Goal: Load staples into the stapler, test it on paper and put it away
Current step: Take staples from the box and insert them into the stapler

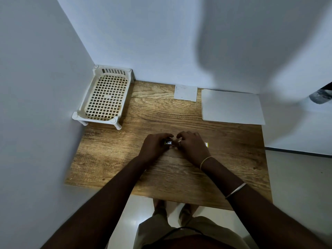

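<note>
Both hands meet at the middle of the wooden table point(125, 155). My left hand point(154, 145) grips a small dark stapler point(168, 142), mostly hidden under its fingers. My right hand point(192, 145) has its fingers curled at the stapler's right end and seems to pinch something small there; what it holds is too small to tell. A small yellow and white staple box point(206, 144) lies just right of my right hand. A large white sheet of paper point(231, 106) lies at the back right, and a smaller white paper point(186, 92) sits at the back centre.
A cream plastic lattice tray on short legs point(84, 108) stands in the back left corner against the white walls. The table's front edge runs just above my feet on the pale floor. A dark blurred object point(321, 96) shows at the far right edge.
</note>
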A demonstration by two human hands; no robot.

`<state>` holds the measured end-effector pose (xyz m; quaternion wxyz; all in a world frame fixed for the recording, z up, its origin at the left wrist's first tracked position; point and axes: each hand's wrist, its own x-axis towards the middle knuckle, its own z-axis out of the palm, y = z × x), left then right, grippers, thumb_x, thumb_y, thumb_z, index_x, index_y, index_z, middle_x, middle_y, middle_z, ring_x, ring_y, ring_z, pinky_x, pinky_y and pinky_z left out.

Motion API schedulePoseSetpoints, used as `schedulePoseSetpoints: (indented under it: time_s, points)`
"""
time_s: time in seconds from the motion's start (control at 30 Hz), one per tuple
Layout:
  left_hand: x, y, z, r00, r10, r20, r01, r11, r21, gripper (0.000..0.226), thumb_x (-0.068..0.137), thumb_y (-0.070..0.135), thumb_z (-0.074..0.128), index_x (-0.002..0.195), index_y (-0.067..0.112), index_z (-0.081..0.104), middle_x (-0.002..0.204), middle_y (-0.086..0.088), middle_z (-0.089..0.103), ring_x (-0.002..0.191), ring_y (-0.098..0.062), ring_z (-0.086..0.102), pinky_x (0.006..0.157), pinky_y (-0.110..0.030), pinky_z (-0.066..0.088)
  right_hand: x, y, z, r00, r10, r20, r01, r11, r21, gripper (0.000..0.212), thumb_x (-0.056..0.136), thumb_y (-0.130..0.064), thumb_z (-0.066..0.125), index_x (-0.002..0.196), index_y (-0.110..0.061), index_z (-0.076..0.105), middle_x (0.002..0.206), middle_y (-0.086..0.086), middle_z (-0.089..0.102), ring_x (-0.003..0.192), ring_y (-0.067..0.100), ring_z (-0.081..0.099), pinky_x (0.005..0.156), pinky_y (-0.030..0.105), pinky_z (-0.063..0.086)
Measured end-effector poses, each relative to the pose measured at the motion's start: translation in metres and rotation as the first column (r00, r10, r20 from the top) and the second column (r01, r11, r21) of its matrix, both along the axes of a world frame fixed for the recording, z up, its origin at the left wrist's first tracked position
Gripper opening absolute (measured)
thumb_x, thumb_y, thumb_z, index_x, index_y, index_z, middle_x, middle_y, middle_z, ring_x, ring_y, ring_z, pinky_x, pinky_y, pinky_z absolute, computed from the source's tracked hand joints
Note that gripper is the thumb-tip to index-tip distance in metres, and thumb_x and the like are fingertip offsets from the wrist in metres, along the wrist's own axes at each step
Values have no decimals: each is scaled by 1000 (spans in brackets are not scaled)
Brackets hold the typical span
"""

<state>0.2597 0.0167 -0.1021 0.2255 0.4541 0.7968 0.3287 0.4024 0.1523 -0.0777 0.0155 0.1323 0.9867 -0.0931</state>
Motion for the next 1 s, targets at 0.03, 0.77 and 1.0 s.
schedulePoseSetpoints:
  time_s: [0.03,0.77,1.0]
  points:
    - [0,0,0,1000,-2,2,2,1000,0,48,78,23,84,124,24,71,110,4,78,98,-5,71,90,-28,56,-1,2,-1,1000,15,8,-15,1000,11,24,95,-25,58,113,-20,74,126,3,63,111,26,57,90,40,40]
    - [6,-3,-1,998,21,57,-23,999,39,48,79,21,82,125,25,69,110,4,77,96,5,67,86,-6,47,-2,19,13,975,196,109,-200,980,21,12,95,-23,58,103,-22,68,94,1,71,87,24,64,58,33,46]
    - [19,-4,2,967,80,243,-116,984,138,53,76,9,84,125,21,69,103,12,75,95,16,65,87,-5,46,-11,27,49,972,152,179,-122,979,-166,11,92,-27,64,97,-24,74,91,0,74,83,21,69,70,35,53]
